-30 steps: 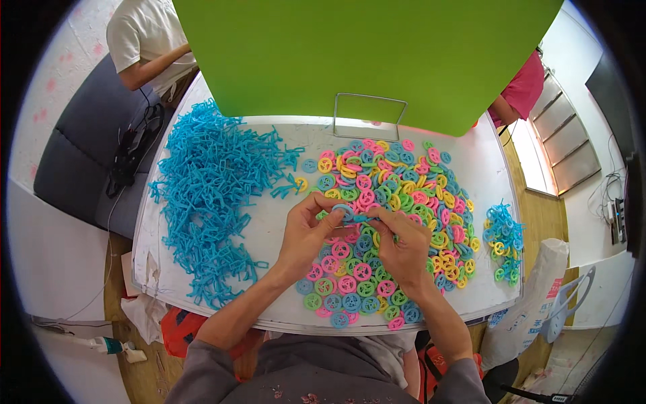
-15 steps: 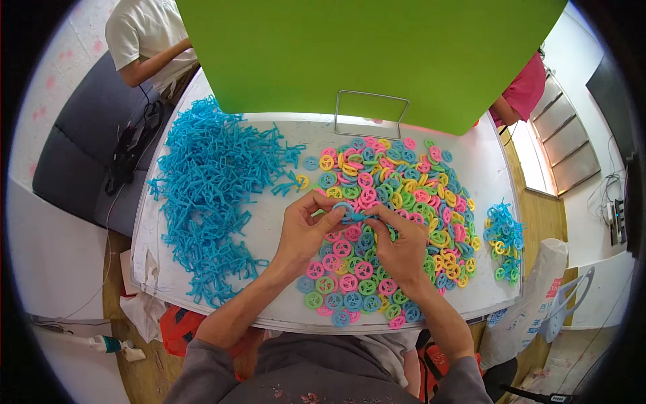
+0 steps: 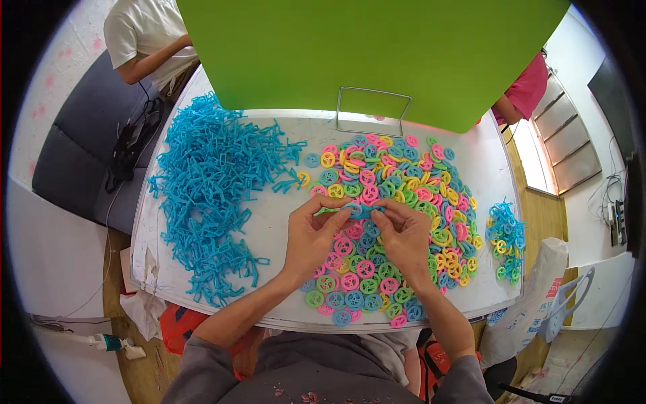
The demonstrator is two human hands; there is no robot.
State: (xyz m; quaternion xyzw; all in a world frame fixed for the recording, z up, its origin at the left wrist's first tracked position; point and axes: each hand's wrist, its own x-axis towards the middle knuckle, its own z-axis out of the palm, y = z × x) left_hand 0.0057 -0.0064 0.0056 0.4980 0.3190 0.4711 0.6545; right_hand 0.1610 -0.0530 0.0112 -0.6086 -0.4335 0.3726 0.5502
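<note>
My left hand (image 3: 311,236) pinches a small blue plastic wheel (image 3: 351,209) between thumb and fingers. From the other side, my right hand (image 3: 406,244) pinches a blue plastic fork-shaped piece (image 3: 369,210) that meets the wheel. Fingertips partly cover where the two parts touch, so I cannot tell how they are joined. Both hands hover over a spread of spoked plastic wheels (image 3: 365,269) in pink, green, yellow and blue. Left of them lies a large heap of blue fork-shaped pieces (image 3: 208,168).
A smaller pile (image 3: 506,232) of blue pieces with wheels lies at the white table's (image 3: 269,222) right edge. Across the back stands a green panel (image 3: 377,60) with a wire stand (image 3: 372,131). Two people (image 3: 151,47) are partly visible beyond. A white sack (image 3: 531,303) stands at right.
My hands have turned slightly, with the fingers now closer together around the blue wheel and the fork-shaped piece. The piles look unchanged.
</note>
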